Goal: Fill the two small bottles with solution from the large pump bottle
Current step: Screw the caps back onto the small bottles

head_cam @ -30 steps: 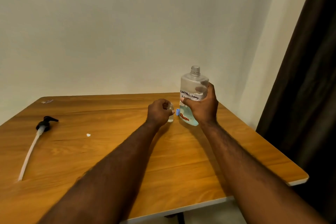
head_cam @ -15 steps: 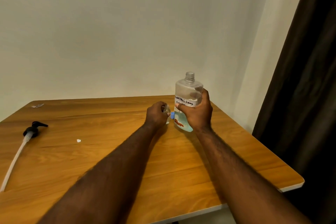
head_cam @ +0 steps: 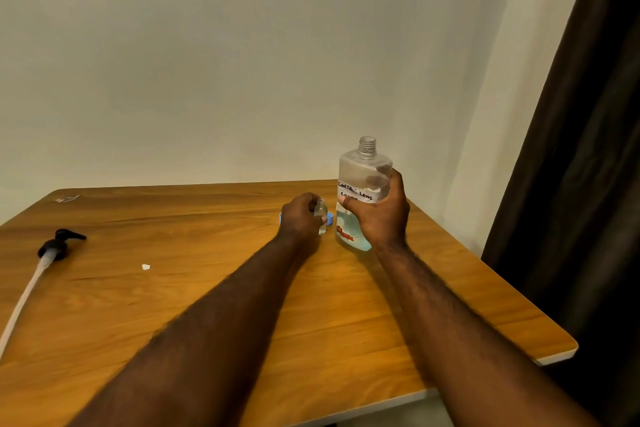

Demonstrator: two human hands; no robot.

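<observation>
Large bottle point(head_cam: 360, 173) in right hand point(head_cam: 379, 217) grip near table point(head_cam: 194, 225) far edge; left hand point(head_cam: 299, 216) grips small bottle point(head_cam: 321, 213).

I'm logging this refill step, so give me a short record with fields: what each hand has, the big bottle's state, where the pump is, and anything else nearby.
left hand: holds a small bottle, clear and uncapped
right hand: grips the large bottle around its label
large bottle state: roughly upright, neck open, pump off, liquid low
pump: lies on the table at far left, tube trailing toward the near edge
blue cap: on the table between the two bottles
second small bottle: not in view
</observation>
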